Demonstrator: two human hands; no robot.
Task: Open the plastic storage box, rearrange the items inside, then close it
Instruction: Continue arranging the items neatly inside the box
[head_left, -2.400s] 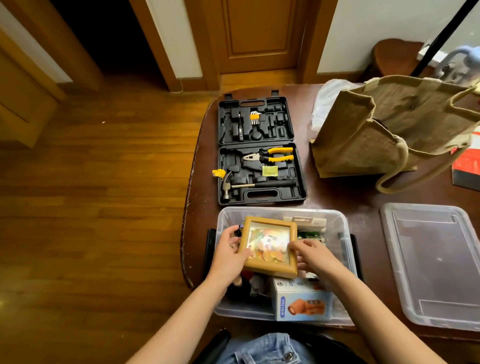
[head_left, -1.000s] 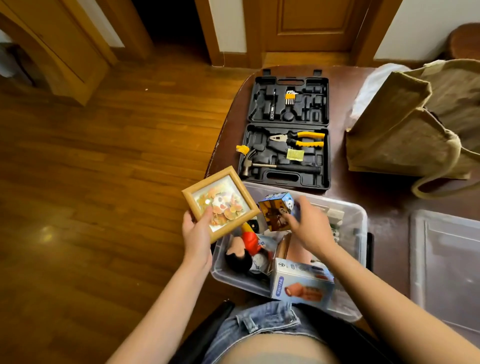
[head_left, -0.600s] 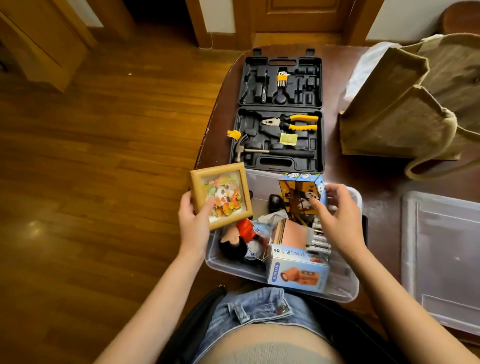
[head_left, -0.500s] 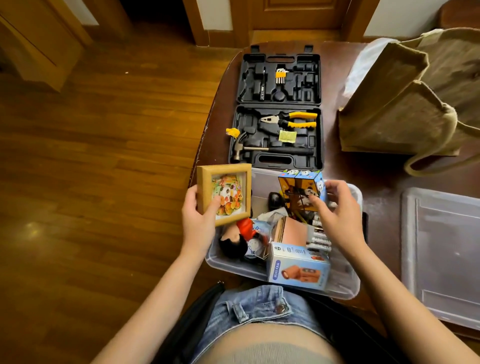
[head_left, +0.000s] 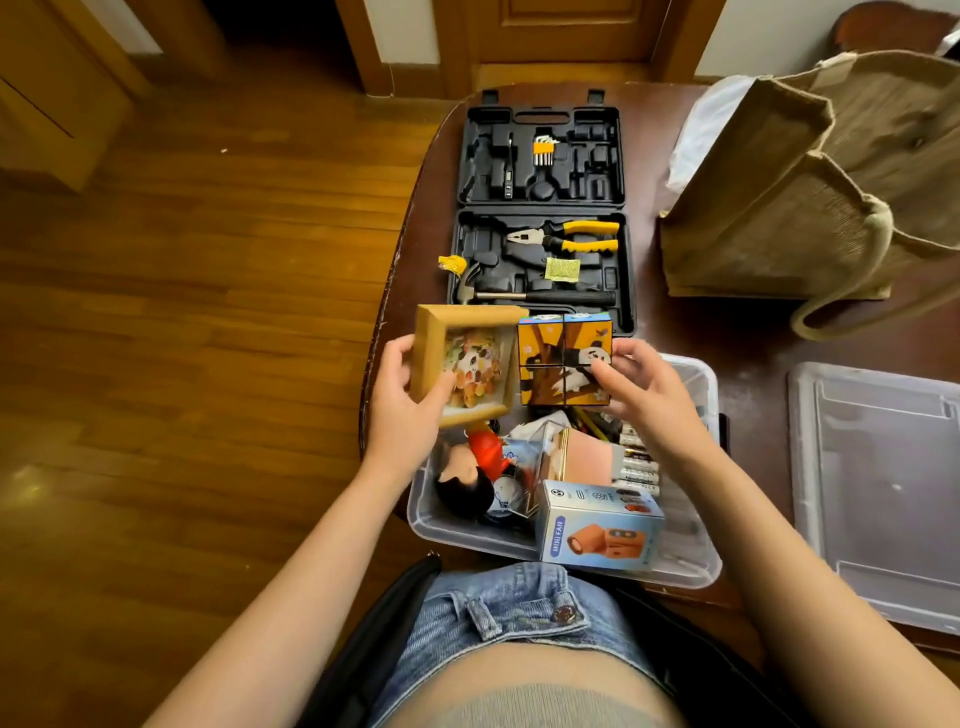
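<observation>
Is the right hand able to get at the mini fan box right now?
Probably not yet: the right hand is holding the picture cube. The mini fan box itself stands uncovered at the storage box's near edge.

Home room: wood floor, panelled door, dark table.

Far rim of the storage box behind picture frame and cube; lid cut off at right.
</observation>
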